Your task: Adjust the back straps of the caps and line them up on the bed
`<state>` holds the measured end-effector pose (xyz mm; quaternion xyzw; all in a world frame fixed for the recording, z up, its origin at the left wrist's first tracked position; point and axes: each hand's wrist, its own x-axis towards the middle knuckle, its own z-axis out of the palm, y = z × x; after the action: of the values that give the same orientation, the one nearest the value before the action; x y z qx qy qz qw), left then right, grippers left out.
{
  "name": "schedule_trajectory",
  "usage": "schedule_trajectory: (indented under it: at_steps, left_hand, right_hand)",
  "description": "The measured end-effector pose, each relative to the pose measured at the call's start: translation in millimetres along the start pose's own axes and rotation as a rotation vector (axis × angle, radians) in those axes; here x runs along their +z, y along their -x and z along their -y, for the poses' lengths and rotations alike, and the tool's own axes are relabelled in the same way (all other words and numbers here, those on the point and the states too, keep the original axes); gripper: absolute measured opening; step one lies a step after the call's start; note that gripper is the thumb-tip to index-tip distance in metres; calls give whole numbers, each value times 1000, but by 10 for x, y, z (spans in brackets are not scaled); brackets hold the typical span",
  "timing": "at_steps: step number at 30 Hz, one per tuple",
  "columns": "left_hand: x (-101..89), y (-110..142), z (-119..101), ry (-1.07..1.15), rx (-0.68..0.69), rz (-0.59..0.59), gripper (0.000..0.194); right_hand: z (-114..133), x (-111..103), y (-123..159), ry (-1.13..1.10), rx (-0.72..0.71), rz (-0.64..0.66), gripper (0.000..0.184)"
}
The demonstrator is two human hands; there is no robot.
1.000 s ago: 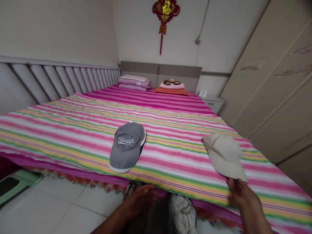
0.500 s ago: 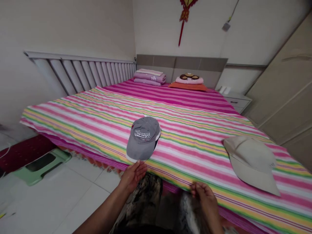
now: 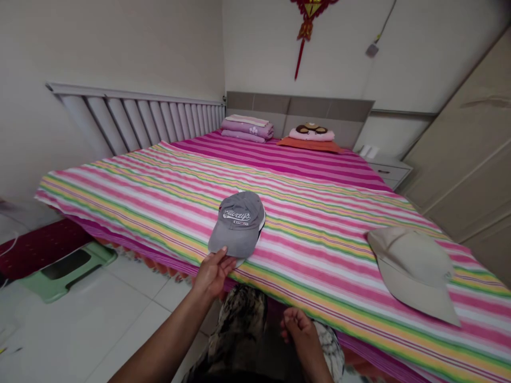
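A grey baseball cap (image 3: 238, 223) with white lettering lies near the front edge of a bed covered by a striped pink, yellow and green sheet (image 3: 303, 213). My left hand (image 3: 213, 272) pinches the cap's brim, thumb on top and fingers under it. My right hand (image 3: 296, 325) hangs low in front of the bed edge, over my lap, with its fingers loosely curled and nothing visible in them. A beige cap (image 3: 413, 268) lies on the sheet to the right, apart from both hands.
Folded purple bedding (image 3: 247, 128) and a pink pillow on an orange one (image 3: 311, 137) lie at the headboard. A nightstand (image 3: 389, 169) and a wardrobe (image 3: 467, 149) stand at the right. A green stool (image 3: 66, 268) sits on the tiled floor at the left.
My right hand left the beige cap and dropped to my lap. My left hand rose from my lap and took hold of the grey cap's brim. The view swung left.
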<state>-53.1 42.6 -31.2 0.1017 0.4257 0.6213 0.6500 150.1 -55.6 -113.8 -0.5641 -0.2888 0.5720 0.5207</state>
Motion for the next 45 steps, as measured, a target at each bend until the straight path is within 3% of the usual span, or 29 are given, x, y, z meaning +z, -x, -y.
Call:
schedule_trajectory:
  at_steps: [6,11,16,20,23,26,29,34,37,39,45]
  left_hand:
    - [239,-69,-237,112,59,202,12]
    - [271,8,-203,148,80,453,25]
    - [190,144,59,78,15,580,41]
    - [6,255,459,-16,-151,713,31]
    - [-223,307,776,-84,-313,786,30]
    - [-404,324,922,-113,-454,862,44]
    - [-424,298,846,-12,-507,927,48]
    - [-181,161,559,55,-484,905,54]
    - [-27,83,450,16,-477,924,57]
    - [38,60,418,-19,-470,929,54]
    - [84,138,413,-51,-475,885,43]
  right_hand:
    - [-10,44,32,29,21,98,30]
    - [161,61,-1,49,1,182,35]
    - [650,63,-61,-65,-126,278,33]
    - [1081,17,-89,-400,-145,404,60]
    - [1224,-62,-131,-546,-128,334,57]
    - [1196,-144,-153,-538,-63,225,37]
    - [1108,-204,-99,-472,-37,161,38]
    - [968,-325,83,-300,-47,246,65]
    - [878,-417,151,-217,4,286,70]
    - [837,-456,172,-214,2,261,66]
    - [842,-459,189,-395,-95,78,30]
